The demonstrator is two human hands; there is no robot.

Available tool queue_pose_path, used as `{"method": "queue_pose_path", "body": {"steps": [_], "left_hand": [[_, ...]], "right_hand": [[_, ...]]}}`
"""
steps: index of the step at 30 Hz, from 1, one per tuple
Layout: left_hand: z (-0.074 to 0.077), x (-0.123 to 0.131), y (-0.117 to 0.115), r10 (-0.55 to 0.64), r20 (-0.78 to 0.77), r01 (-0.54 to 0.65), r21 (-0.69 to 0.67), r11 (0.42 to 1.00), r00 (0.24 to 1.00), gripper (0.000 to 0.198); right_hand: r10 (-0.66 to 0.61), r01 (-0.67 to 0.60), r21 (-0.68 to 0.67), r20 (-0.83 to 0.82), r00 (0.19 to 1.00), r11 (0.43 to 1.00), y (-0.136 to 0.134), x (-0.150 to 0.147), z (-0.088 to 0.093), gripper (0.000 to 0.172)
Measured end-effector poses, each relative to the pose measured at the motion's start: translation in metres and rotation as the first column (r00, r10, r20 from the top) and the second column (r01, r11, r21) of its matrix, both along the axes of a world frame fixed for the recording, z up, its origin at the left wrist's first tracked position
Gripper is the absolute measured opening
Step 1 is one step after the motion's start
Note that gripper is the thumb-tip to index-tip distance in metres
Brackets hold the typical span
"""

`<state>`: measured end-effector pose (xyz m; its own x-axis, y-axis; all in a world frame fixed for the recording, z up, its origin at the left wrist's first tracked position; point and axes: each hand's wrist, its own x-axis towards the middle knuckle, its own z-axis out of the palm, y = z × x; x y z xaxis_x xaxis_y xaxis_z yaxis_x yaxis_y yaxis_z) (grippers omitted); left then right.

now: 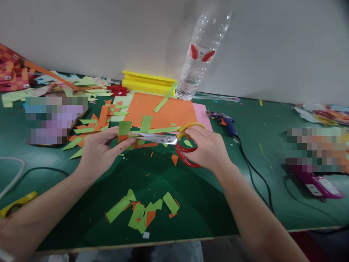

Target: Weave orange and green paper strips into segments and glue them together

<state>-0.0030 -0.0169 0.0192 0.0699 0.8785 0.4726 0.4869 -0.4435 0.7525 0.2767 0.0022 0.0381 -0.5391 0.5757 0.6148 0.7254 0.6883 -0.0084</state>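
Note:
My right hand (208, 147) grips a pair of scissors (169, 139) with one yellow and one red handle loop. Their blades point left, with the tips reaching the paper at my left hand. Between the thumb and fingers of my left hand (102, 149) is pinched a piece woven from green and orange paper strips (124, 131). Behind it on the table lie orange paper sheets (160, 109), with a loose green strip (165, 97) across them. A heap of woven green and orange strips (102, 118) sits just beyond my left hand.
Green and orange offcuts (141, 213) lie near the front edge. A plastic bottle (200, 54) stands against the wall beside a yellow channel-shaped piece (148, 83). To the right are a blue glue gun (225, 122) with a trailing cord and a purple device (317, 182). Colourful paper scraps (79, 82) lie back left.

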Motion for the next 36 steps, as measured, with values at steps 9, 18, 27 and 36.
{"method": "queue_pose_path", "body": {"steps": [9, 18, 27, 36], "left_hand": [[0.0033, 0.0029, 0.0018, -0.041, 0.013, 0.04, 0.066, 0.997, 0.999, 0.016], [0.0047, 0.0052, 0.0032, -0.054, -0.012, 0.055, 0.109, 0.992, 0.998, 0.009], [-0.0003, 0.0049, 0.0051, -0.06, -0.047, 0.066, 0.144, 0.987, 0.997, 0.009], [-0.0008, 0.0044, 0.006, -0.067, -0.058, 0.071, 0.075, 0.995, 0.996, 0.01]], "right_hand": [[-0.017, 0.017, -0.069, 0.008, 1.0, 0.997, -0.0009, 0.0004, -0.0016, 0.016], [-0.028, 0.029, -0.101, 0.02, 0.999, 0.994, -0.0019, -0.0005, -0.0015, 0.014], [-0.006, 0.009, -0.078, 0.033, 0.999, 0.997, -0.0024, 0.0003, -0.002, 0.014], [-0.003, 0.004, -0.018, 0.039, 0.999, 1.0, -0.0022, 0.0011, -0.0001, 0.013]]}}
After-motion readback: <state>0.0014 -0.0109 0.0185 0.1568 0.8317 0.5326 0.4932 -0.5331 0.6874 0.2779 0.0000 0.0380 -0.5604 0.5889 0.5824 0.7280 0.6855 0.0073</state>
